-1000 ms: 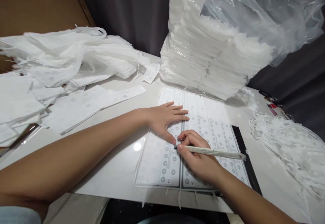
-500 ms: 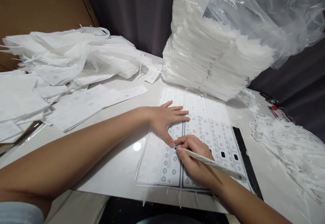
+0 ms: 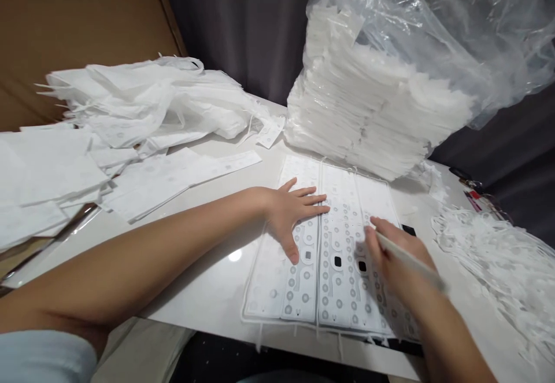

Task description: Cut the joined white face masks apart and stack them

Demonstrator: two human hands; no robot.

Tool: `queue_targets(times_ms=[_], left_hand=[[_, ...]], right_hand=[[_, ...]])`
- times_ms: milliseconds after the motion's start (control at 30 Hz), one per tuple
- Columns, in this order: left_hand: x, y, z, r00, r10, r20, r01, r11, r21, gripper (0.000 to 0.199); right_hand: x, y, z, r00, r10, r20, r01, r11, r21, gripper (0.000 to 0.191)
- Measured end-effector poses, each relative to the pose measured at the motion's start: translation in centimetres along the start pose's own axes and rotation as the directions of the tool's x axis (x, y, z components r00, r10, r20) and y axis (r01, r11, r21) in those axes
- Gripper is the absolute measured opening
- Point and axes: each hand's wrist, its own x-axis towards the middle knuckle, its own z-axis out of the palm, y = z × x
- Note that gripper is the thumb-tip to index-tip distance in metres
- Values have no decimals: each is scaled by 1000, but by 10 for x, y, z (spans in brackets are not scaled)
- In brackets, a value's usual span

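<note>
A white sheet (image 3: 306, 308) printed with rows of grey circles and strips lies flat in front of me. My left hand (image 3: 299, 209) is spread open on its left part, fingers pointing right and thumb toward me. My right hand (image 3: 399, 256), blurred by motion, is above the sheet's right side, closed around a pale, slim pen-like tool (image 3: 407, 258). The tool's tip is hidden behind the fingers. Between the hands, two small black squares show in the sheet, one of them a black square (image 3: 337, 261) near the middle. A grey square (image 3: 308, 255) sits beside my left thumb.
Behind the sheet stands a tall stack of white sheets (image 3: 359, 105) under clear plastic. Loose white sheets (image 3: 173, 180) and a heap of white material (image 3: 156, 99) are at the left. Tangled white strips (image 3: 494, 256) lie at the right. A dark curtain (image 3: 243, 30) hangs behind.
My right hand has moved right with the tool, away from my left thumb. A grey square now shows beside that thumb. The left hand stays spread on the sheet; the view has shifted slightly.
</note>
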Motion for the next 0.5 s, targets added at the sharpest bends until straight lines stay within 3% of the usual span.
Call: queue_targets(times_ms=[100,167,267,367,500], left_hand=[[-1,0,0,999,-3,33,2,1000,29,121],[-1,-1,1,999,2,34,-4,999,36,120],[-2,-1,3,1000,7,30,-8,999,51,118],[-2,-1,4,999,7,47,-10,998,70,119],[-2,0,3,999,2,48,-5,997,72,119]], right_hand=[[5,5,-13,1000,14,20,-15,997,73,23],[6,-10,-14,995,-1,95,-24,966,257,25],[2,-39,-4,967,-88,238,-52,850,524,29],[-7,-57,13,957,-211,200,50,797,602,26],[-14,-56,25,961,-241,134,120,802,585,25]])
